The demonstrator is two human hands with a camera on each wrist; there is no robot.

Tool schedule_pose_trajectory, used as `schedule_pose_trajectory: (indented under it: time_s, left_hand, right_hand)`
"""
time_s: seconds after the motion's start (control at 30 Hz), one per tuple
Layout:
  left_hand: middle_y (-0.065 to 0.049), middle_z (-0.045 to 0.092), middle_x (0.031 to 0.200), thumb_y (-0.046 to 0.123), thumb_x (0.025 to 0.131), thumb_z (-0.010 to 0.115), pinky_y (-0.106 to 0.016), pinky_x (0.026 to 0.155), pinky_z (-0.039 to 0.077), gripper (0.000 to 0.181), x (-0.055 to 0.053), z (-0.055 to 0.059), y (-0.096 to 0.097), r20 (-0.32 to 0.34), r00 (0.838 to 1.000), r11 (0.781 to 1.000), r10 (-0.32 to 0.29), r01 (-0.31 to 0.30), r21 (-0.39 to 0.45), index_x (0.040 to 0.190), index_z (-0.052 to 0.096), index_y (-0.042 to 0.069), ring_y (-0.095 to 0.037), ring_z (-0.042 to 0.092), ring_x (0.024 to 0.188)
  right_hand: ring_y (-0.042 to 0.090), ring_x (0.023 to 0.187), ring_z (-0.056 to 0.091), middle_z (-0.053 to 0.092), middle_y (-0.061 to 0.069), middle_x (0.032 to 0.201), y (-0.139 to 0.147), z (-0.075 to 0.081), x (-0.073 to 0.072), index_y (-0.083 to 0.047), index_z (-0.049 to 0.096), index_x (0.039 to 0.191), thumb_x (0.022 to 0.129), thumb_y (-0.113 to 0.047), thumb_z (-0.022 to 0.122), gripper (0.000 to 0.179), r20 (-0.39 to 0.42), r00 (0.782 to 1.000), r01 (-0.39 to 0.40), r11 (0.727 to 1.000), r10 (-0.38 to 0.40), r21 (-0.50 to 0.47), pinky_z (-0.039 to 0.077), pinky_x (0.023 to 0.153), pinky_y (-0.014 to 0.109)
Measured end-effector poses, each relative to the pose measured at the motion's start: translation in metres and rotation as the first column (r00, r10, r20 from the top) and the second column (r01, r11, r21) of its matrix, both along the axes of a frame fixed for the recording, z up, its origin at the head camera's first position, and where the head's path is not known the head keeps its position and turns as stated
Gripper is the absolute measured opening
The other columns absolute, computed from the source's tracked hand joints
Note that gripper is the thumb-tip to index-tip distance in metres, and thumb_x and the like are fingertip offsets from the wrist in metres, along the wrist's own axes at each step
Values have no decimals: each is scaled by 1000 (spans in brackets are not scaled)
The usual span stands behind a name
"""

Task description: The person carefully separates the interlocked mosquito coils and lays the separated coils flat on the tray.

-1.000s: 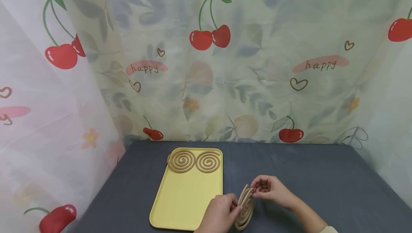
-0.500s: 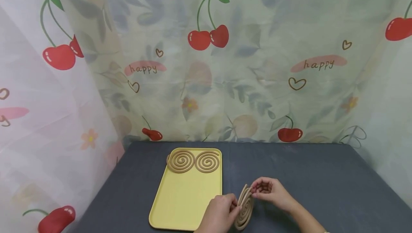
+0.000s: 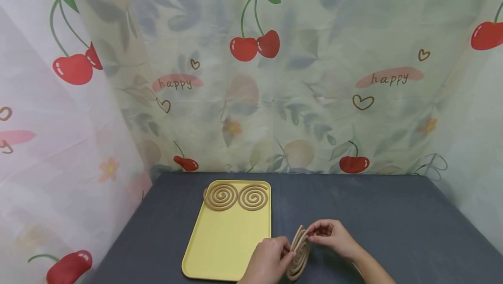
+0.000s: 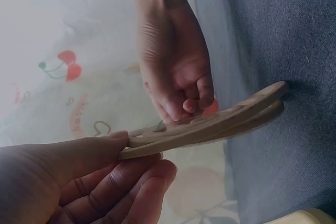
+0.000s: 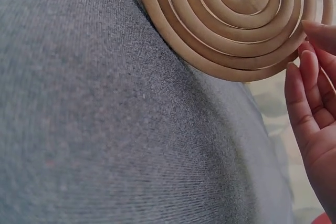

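A brown double mosquito coil (image 3: pixel 299 255) stands on edge, tilted, just right of the tray; its two nested spirals are slightly parted at the top. My left hand (image 3: pixel 267 258) pinches its near left edge between thumb and fingers, which the left wrist view shows with the coil (image 4: pixel 210 132) seen edge-on. At the upper right edge, the thumb and fingertips of my right hand (image 3: pixel 331 236) pinch a coil strand. In the right wrist view the coil's flat face (image 5: pixel 210 30) shows, its two centre ends lying together.
On the yellow tray (image 3: pixel 225 244), two brown coils lie flat side by side at the far end: the left coil (image 3: pixel 222 195) reaches over the left rim, the right coil (image 3: pixel 253 197) sits inside. Dark cloth (image 3: pixel 353 201) covers the table, and a printed curtain (image 3: pixel 275 100) hangs behind.
My right hand has dropped slightly, its fingertips still at the coil's upper edge. The left hand and the coil have hardly moved.
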State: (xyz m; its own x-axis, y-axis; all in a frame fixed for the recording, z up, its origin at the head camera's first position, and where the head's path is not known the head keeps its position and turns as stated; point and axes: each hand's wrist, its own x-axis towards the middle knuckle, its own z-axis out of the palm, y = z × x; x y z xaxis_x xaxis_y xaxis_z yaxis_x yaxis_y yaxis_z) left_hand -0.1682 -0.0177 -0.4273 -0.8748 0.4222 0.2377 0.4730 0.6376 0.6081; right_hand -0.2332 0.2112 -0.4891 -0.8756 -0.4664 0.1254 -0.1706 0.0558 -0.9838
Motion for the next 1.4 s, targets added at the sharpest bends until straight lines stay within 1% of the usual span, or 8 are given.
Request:
schedule_pose_trajectory:
  time_s: [0.2,0.33,0.53,0.73,0.87,1.0,1.2,1.4]
  left_hand:
    - [5,62,61,15,81,70,-12,48,38,12,0,-1,0,-42,999,1000,-1,0,-28,72,63,11,5,50,51]
    - [8,63,61,18,80,71,-11,49,38,12,1,-1,0,-80,997,999,16,-20,-45,72,63,13,5,51,52]
    - [7,63,62,18,81,70,-12,49,38,12,0,0,0,-59,998,999,14,-16,-37,73,64,13,4,51,53]
    - [4,63,61,14,81,70,-13,48,38,12,0,0,0,-24,1000,1000,1,-2,-14,72,63,9,5,50,52]
    - [3,62,61,14,81,70,-14,48,39,12,0,0,0,-7,1000,1000,-1,1,-5,73,63,9,4,50,51]
    - [3,62,61,14,81,70,-14,48,39,12,0,1,-1,5,1000,1000,1,-1,-7,73,63,9,3,50,51]
    - [5,62,61,15,81,70,-13,49,38,12,0,1,-1,-45,999,999,10,-12,-35,73,63,11,4,51,52]
    - [6,62,62,16,81,70,-12,49,38,12,0,1,-1,-70,997,999,12,-15,-43,72,63,12,5,51,53]
  right_hand:
    - [1,79,62,67,-11,93,2,-5,0,11,61,98,85,-3,63,20,-39,999,-14,999,13,-30,52,70,21]
    - [0,80,62,66,-11,93,0,-7,3,15,58,98,85,1,62,20,-103,995,-20,998,13,-66,53,70,21]
    - [0,77,62,65,-12,88,-8,-7,8,15,57,95,83,-1,65,22,-170,982,71,996,-78,-46,53,67,22]
    - [1,77,62,65,-14,88,-10,-7,10,16,55,96,84,-2,64,23,-135,985,103,994,-108,-47,53,68,22]
    - [0,76,62,65,-14,88,-9,-9,10,11,59,95,84,-4,65,20,-100,987,118,992,-122,-45,53,67,22]
    - [-1,77,62,65,-14,88,-7,-14,9,11,60,95,84,-4,64,19,-112,987,108,993,-114,-51,53,67,22]
    - [1,81,63,66,-14,90,-8,-18,9,14,60,98,85,-7,64,25,-68,990,119,992,-122,-46,53,71,22]
    - [2,87,62,65,-13,91,-10,-23,13,11,60,103,86,-11,65,28,0,982,191,982,-191,3,50,77,21]
